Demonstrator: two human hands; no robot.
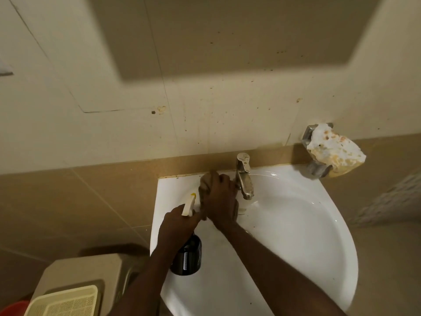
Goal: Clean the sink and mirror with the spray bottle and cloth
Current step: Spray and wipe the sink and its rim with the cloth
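Note:
A white corner sink fills the lower right of the head view. My right hand presses a bunched brownish cloth onto the sink's back ledge, just left of the metal tap. My left hand grips a dark spray bottle with a pale trigger head and yellow nozzle, held over the sink's left rim. The dark rectangular panel high on the wall may be the mirror; I cannot tell for sure.
A metal wall-mounted holder with a crumpled stained white wad sits right of the tap. Beige tiled wall behind is speckled with spots. A tan plastic stool, a cream mesh tray and something red stand at the lower left.

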